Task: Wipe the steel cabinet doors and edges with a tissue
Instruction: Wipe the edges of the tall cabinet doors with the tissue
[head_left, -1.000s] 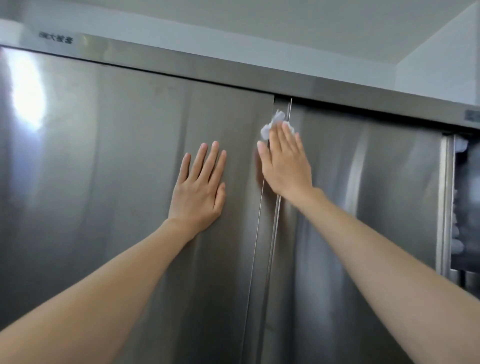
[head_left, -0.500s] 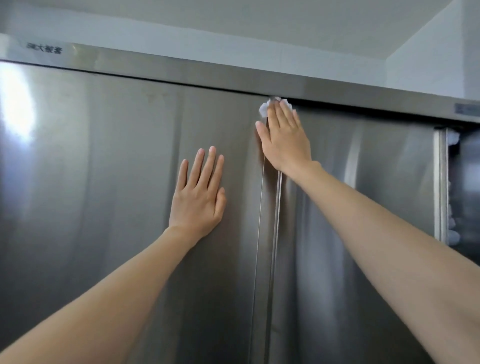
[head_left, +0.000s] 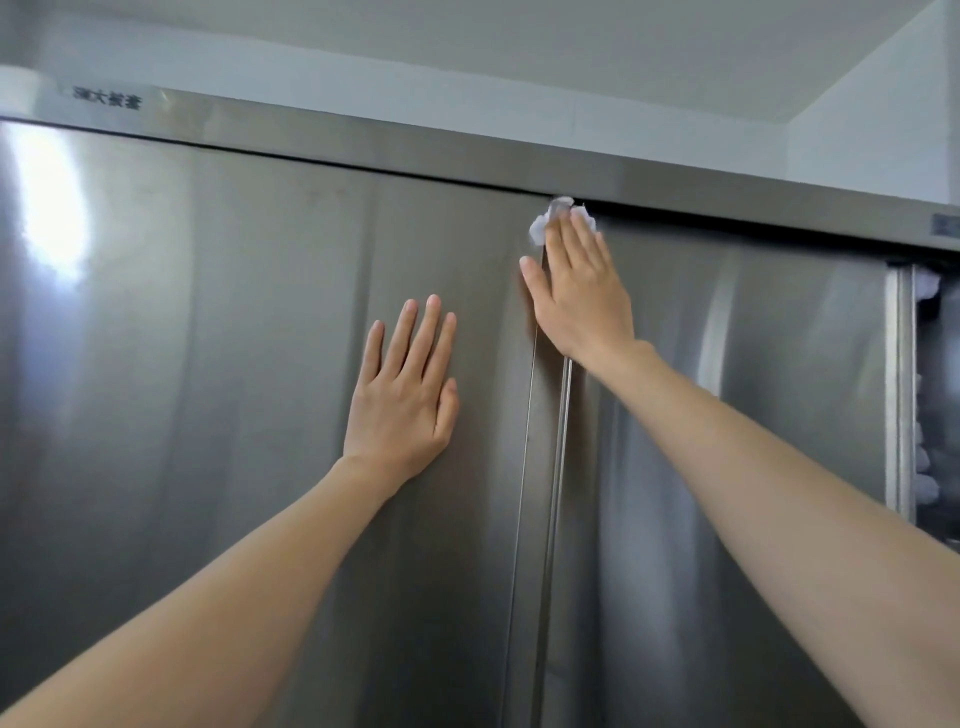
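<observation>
Two brushed steel cabinet doors fill the view: the left door and the right door. They meet at a vertical edge in the middle. My right hand lies flat with straight fingers at the top of that edge, pressing a crumpled white tissue against the steel just under the top rail. Most of the tissue is hidden under the fingers. My left hand rests flat on the left door, fingers straight, holding nothing.
The top rail carries a dark label at the left. At the far right the right door's edge borders a dark gap with white lumps inside. White wall and ceiling lie above the cabinet.
My right hand slid the tissue up the middle edge to the top rail, then stayed there. The left hand kept its place on the left door.
</observation>
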